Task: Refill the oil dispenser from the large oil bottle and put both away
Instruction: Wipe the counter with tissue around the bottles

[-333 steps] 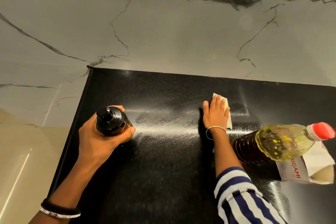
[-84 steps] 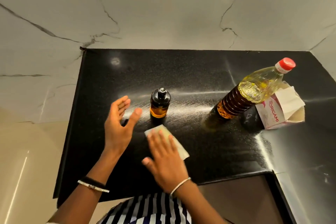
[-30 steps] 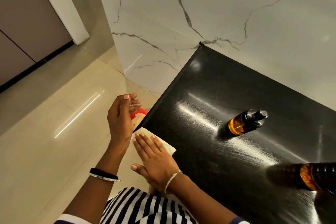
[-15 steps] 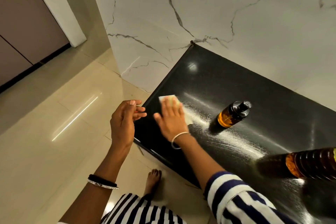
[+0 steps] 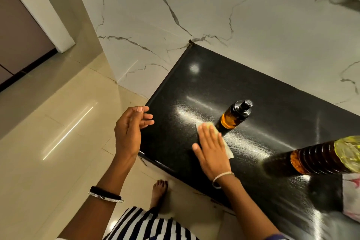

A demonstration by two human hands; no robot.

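Both dispenser (image 5: 234, 117) and oil bottle (image 5: 321, 159) stand upright; right grip (image 5: 211, 152) flat on tissue (image 5: 227, 148), left grip (image 5: 129, 130) released.

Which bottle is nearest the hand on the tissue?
The small amber dispenser with the black pump top, just beyond the right hand; the large bottle stands farther right.

This looks like a kitchen in a home. A shiny black countertop (image 5: 253, 87) sits against a white marble wall (image 5: 214, 15) with grey lines, and a small oil dispenser (image 5: 234, 116) and a large oil bottle (image 5: 321, 158) are on it. On the left is a smooth cream tile floor (image 5: 48, 132), with a bare foot (image 5: 158, 191) on it near the counter.
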